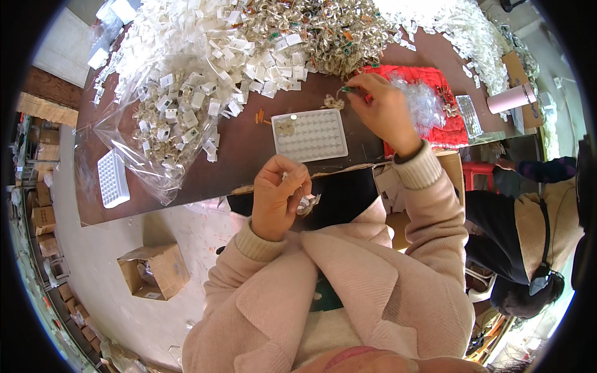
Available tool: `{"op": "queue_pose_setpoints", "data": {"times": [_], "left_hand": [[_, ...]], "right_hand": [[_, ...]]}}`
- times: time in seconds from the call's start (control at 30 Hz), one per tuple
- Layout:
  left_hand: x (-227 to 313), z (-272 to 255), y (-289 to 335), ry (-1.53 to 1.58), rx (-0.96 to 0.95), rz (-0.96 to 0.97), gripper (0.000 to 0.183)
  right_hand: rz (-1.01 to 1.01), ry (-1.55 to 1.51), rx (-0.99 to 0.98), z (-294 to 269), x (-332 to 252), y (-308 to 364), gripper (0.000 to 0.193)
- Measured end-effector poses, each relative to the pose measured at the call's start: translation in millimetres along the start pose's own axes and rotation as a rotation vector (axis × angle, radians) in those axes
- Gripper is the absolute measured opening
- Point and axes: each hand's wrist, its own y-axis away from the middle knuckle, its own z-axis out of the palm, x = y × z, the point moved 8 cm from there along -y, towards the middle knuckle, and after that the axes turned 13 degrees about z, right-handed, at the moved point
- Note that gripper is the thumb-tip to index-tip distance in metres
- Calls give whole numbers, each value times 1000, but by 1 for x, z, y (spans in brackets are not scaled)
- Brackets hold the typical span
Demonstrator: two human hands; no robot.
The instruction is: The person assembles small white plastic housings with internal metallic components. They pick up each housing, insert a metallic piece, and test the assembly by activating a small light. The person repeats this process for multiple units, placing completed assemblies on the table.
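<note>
My left hand is closed in front of my chest, below the table edge. Its fingers hold some small clear, shiny pieces, too jumbled to name. Out over the table, my right hand pinches a small shiny piece with a green part. Between the hands lies a white tray with rows of small compartments; a few pale pieces are in its far left corner. Just beyond the tray sits a little clump of clear-gold pieces. Small orange pieces lie left of the tray.
Heaps of white tagged pieces and shiny clear-gold pieces cover the far table. A plastic bag and white stacked trays lie left. Right are a red cloth and pink cylinder. Another person is nearby.
</note>
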Motion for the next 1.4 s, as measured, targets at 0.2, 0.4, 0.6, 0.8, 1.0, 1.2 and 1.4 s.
{"op": "queue_pose_setpoints", "data": {"times": [0.2,0.4,0.6,0.8,1.0,1.2,1.4], "left_hand": [[20,19,-3,-378,-72,250,25],[18,30,1,-453,-121,349,26],[14,23,10,-379,-81,316,25],[12,15,15,-190,53,243,16],[9,15,18,-91,59,197,13],[2,10,17,-58,114,114,18],[79,12,-3,-501,147,325,19]], "right_hand": [[-278,-80,-76,-28,-69,63,25],[-469,-7,-24,-25,-104,96,39],[-486,-9,48,-21,-113,108,52],[-347,-162,71,-24,-108,106,48],[-213,-313,11,-13,-93,116,35],[-196,-307,71,-8,-92,116,35],[-175,-361,205,-29,-83,113,30]]}}
